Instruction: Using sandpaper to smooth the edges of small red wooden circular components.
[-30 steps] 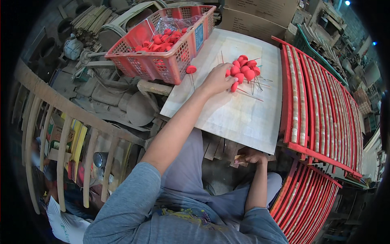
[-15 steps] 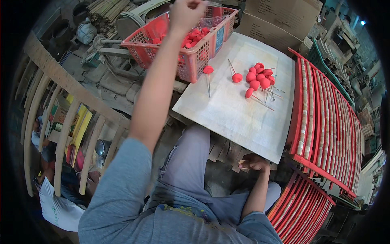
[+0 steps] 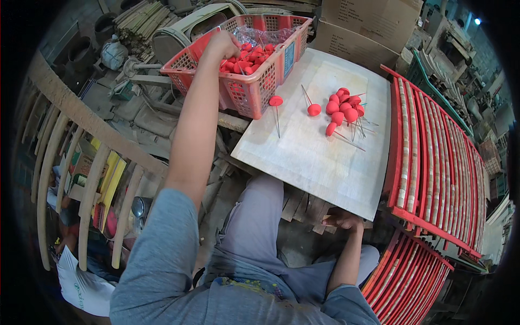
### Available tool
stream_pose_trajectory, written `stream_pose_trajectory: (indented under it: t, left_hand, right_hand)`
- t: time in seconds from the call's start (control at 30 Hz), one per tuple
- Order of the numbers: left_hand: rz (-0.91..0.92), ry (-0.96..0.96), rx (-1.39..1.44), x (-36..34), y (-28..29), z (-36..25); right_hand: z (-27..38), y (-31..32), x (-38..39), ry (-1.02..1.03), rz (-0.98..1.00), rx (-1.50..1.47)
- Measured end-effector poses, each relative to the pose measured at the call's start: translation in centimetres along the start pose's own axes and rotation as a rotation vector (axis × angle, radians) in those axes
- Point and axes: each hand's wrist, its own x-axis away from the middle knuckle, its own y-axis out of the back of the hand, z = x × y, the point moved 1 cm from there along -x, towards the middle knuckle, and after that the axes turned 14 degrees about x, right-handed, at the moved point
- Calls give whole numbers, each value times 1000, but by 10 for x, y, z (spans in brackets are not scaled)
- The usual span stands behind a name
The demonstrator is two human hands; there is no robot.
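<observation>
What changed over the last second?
The left hand moved from the board leftward into the red crate; grip unclear. The red-headed piece it had been at now lies released, left of the pile. Unchanged: right hand by the board's near edge, pile.

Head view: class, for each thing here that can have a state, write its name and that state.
Red basket: open-topped, red-headed pieces heaped inside
Clear plastic: crumpled, in the basket
White board: partly covered
Red-headed pieces on the board: most bunched, two apart
Cardboard boxes: stacked
Left hand: fingers curled, at the basket; grip unclear
Right hand: by the board's near edge; grip unclear
</observation>
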Motion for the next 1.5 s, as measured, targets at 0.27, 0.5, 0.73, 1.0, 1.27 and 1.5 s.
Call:
stream_pose_trajectory:
  t: [0.27,0.5,0.73,1.0,1.27,1.5]
  left_hand:
    - [-195,-952,772,152,3,-99]
    - [119,-1333,1097,270,-32,-174]
    - [528,-1275,1124,353,-113,-193]
    - [1176,-542,1518,416,-243,-181]
    - [1108,-108,1573,428,-346,-120]
    - [1082,233,1514,428,-352,-106]
  right_hand:
    - [10,-7,21,82,-187,18]
    - [6,-8,76,158,-200,-116]
    - [-26,-24,166,324,-451,-880]
    - [-27,-60,221,401,-510,-1069]
    - [-40,-76,190,411,-883,-1683]
    - [-4,-71,180,212,-1197,-1443]
